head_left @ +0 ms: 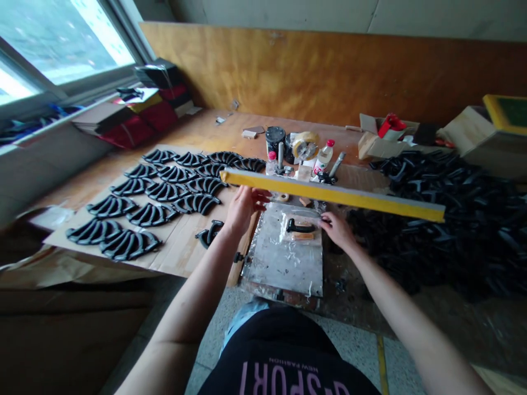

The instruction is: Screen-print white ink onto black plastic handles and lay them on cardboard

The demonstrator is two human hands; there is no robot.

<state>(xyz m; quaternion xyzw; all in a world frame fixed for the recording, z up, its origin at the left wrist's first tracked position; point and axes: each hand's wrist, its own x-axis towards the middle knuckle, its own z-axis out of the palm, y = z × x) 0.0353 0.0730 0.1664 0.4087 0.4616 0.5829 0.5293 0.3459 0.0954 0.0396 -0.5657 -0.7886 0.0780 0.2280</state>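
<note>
My left hand [244,206] grips the underside of a long yellow frame bar [333,193], which is raised at an angle above a plastic-covered plate [284,258]. A single black curved plastic part [302,226] rests on a small jig on that plate. My right hand [337,229] lies beside it at the plate's right edge, fingertips touching the plate next to the part, fingers loosely curled. Another black part [209,232] lies left of my left wrist.
Rows of black curved parts [164,192] lie on cardboard at the left. A big heap of the same parts [444,219] fills the right. Behind the bar stand a black can [275,140], a tape roll [305,147] and a small bottle [323,158]. Boxes sit at the far right.
</note>
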